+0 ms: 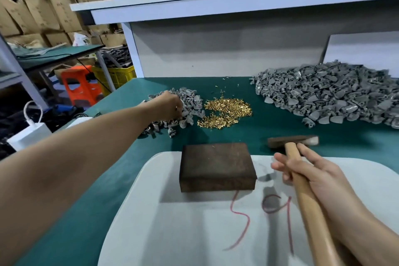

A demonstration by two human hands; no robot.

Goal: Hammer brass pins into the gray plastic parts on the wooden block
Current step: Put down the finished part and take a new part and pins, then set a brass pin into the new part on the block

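the left hand (169, 104) is reaching into the gray parts (193, 103) for one, its fingers hidden, maybe pinching. the right hand (317, 176) is gripping the hammer (289, 141), ready beside the bare block (216, 166); pins (226, 112) are lying behind.

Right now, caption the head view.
Left hand in small gray-parts pile; right hand holds hammer beside wooden block.

Single head-worn wide-angle view. Looks forward and down from over the near edge of the worktop (216, 134), close range. Wooden block (216, 164) sits centre-low. Left hand (170, 103) comes in from lower left, right hand (319, 177) with hammer (311, 207) from lower right. Shelf (216, 6) and back wall fill the top, lines bowed by the lens.
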